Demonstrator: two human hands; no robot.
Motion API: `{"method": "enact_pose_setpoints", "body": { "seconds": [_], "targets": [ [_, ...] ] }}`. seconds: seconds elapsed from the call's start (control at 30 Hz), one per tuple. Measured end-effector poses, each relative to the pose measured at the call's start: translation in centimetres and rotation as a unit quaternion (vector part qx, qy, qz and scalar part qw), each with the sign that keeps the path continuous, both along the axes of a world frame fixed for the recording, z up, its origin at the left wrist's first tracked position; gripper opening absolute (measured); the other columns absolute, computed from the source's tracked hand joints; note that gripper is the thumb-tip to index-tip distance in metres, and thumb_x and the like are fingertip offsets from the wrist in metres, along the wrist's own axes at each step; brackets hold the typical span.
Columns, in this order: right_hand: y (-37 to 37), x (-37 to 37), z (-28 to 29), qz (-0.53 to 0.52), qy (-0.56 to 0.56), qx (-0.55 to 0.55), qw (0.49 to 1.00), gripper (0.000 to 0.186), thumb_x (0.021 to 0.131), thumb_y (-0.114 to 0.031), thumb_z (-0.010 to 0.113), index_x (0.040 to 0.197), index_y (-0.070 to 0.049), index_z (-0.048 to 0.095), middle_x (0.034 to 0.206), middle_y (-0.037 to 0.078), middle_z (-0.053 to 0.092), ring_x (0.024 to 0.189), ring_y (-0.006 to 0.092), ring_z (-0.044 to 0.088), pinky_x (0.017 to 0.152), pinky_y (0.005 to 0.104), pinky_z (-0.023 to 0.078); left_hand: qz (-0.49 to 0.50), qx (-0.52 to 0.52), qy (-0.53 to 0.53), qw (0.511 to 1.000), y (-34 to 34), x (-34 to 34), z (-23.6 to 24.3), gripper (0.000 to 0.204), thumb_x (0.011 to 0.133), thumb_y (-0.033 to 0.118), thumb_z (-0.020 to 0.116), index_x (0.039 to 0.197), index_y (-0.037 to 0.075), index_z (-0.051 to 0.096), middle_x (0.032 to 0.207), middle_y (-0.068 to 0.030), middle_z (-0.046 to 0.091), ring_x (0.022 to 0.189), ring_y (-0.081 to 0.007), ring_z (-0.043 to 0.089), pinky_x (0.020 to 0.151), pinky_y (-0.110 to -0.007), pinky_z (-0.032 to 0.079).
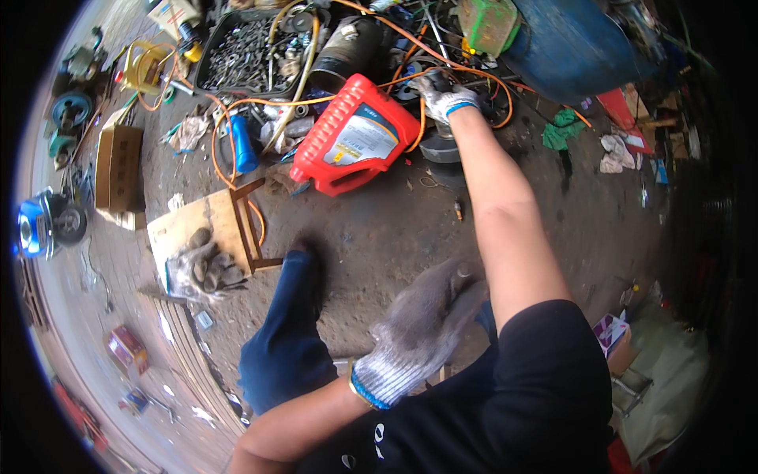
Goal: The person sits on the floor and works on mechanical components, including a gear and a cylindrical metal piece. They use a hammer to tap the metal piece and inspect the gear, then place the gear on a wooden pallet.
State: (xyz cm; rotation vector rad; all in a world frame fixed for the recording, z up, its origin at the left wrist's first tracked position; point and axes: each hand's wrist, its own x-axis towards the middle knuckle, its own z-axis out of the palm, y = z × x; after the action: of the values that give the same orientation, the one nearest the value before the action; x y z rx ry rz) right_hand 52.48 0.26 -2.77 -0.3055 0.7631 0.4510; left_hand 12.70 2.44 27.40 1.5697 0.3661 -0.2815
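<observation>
Two gloved hands: right hand (442, 100) seemingly grips a dark part (439, 82), left hand (422, 320) loosely curled, empty.

**A cluttered workshop floor in daylight**

The floor (379, 237) is dark, stained concrete, paler and brighter toward the left. A red plastic jug (355, 136) lies on its side in the middle distance, with an orange hose (237, 103) looping past it. Far off sits a black tray of metal parts (245, 51), and a blue barrel (576, 43) lies at the far right. A cardboard box (118, 166) and a wooden board (201, 229) rest at the left. Rags (616, 154) lie at the right.
</observation>
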Motion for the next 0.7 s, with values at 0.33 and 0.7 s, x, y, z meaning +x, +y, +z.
{"method": "enact_pose_setpoints", "body": {
  "seconds": [0.33, 0.7],
  "targets": [
    [-21.0, -0.3, 10.4, -0.522, 0.549, 0.653, -0.003, 0.027, 0.099, -0.013, 0.061, 0.122, 0.002, 0.061, 0.107, 0.019, 0.071, 0.093, 0.0311, 0.072, 0.08, 0.0373, 0.06, 0.028, -0.083, 0.05, 0.995, -1.1, -0.2, -0.5, 0.029, 0.104, 0.01, 0.059, 0.129, -0.005, 0.059, 0.112, -0.013, 0.069, 0.099, -0.0163, 0.066, 0.089, -0.031, 0.055],
    [-36.0, -28.3, 26.9, -0.578, 0.301, 0.72, -0.238, 0.058, 0.096, -0.047, 0.057, 0.137, -0.007, 0.063, 0.153, 0.013, 0.051, 0.13, 0.0324, 0.058, 0.106, 0.0403, 0.049, 0.0, -0.107, -0.056, 0.993, -3.2, -0.2, -1.7, 0.03, 0.105, 0.023, 0.056, 0.127, 0.003, 0.061, 0.097, -0.0129, 0.07, 0.077, -0.0193, 0.07, 0.067, -0.033, 0.061]
  ]
}}
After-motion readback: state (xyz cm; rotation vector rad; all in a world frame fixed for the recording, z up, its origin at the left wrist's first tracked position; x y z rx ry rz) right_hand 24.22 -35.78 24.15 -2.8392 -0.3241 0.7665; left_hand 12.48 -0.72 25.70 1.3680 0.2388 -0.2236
